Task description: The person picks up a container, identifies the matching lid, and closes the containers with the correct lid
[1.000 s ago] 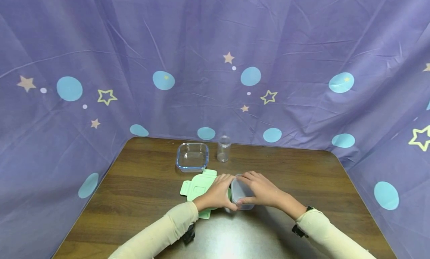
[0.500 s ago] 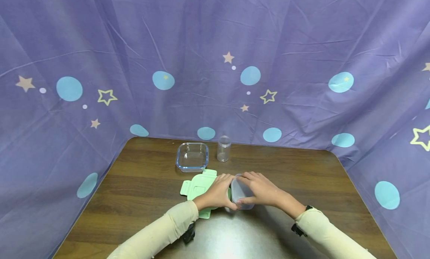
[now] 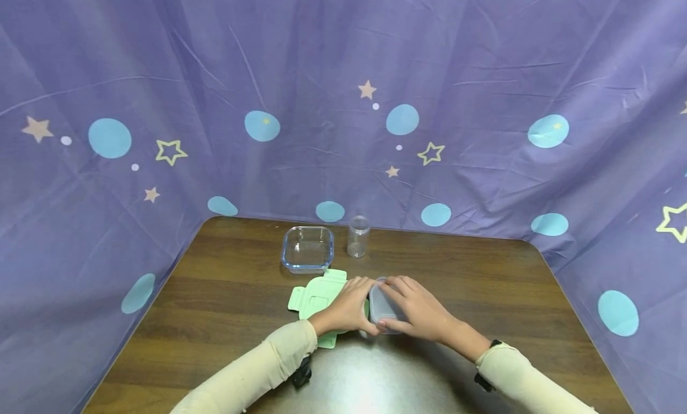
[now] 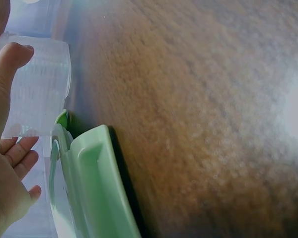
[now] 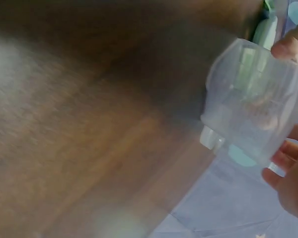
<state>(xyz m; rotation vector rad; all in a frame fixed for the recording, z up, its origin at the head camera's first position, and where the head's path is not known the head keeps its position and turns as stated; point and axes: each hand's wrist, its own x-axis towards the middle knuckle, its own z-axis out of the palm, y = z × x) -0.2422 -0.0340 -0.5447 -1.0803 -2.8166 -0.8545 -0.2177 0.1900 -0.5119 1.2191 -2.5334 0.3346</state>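
Note:
A small translucent plastic container (image 3: 383,306) stands on the table between my hands. My left hand (image 3: 349,309) holds its left side, the thumb at the near side and the fingers at the far side. From the right, my right hand (image 3: 421,315) grips it with thumb and fingers spread across it. The left wrist view shows the left thumb (image 4: 15,57) against the frosted wall. A light green lid with side flaps (image 3: 315,297) lies under and left of the left hand, partly hidden by it. In the right wrist view, the container (image 5: 253,99) reaches toward the fingers.
A square glass dish (image 3: 308,267) stands behind the green lid, at the back left. Beside it is a clear cylindrical jar (image 3: 357,240). Purple curtains (image 3: 343,133) enclose the back and sides of the wooden table (image 3: 225,294).
My right hand has shifted slightly to the right over the container, with its index finger spread further from the thumb. My left hand and the other things stay in place.

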